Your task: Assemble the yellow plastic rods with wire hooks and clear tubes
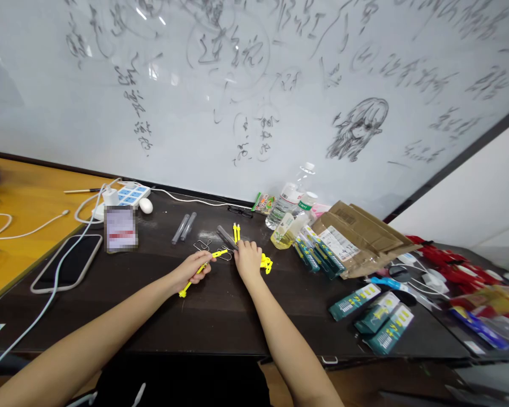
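My left hand (194,270) is closed around a slim yellow plastic stick with jointed ends (219,254), which sticks out at both sides of the fist. My right hand (248,260) rests low over the table with its fingers curled; what they hold, if anything, is hidden. A clear tube (225,234) reaches up to its fingertips. Two yellow rods (236,232) lie just beyond that hand, and more yellow pieces (266,263) sit against its right side. Bent metal wire hooks (202,245) lie between the hands.
Two clear tubes (184,228) lie further back. To the left are a phone (70,263), a power strip (131,195) and a white cable. Bottles (286,217), green boxes (384,325) and a cardboard parcel (356,229) stand on the right. A whiteboard (173,113) rises behind the table.
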{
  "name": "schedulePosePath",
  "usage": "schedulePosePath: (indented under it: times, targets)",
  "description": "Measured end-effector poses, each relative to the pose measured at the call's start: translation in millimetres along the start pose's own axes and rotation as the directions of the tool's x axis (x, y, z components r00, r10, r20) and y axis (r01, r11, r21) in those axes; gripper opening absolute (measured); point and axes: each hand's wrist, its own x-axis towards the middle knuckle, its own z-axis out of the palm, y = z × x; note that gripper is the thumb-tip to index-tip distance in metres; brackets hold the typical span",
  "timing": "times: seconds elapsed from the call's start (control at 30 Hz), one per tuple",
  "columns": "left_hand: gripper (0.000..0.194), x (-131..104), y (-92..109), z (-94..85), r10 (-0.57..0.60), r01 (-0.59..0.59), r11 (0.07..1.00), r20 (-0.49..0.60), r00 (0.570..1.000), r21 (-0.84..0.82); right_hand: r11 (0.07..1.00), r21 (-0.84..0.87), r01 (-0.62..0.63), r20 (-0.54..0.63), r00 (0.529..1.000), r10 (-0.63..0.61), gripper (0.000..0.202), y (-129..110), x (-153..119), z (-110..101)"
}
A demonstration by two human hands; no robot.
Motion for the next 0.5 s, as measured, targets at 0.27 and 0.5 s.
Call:
schedulePosePath:
  times: [0.27,0.5]
  targets:
    - [0.027,0.9,-1.8,-0.5,0.021,-0.021,1.000,0.022,1.000,-0.002,0.583,0.804,-0.118,-0.029,0.971,0.238,0.016,6.1,7.9,0.7]
    - [0.032,-1.4,2.1,1.3,0.050,-0.051,0.998,0.007,0.999,0.042,-0.457,0.835,-0.308,0.400,0.908,0.120,0.039,-0.8,7.5,-4.6]
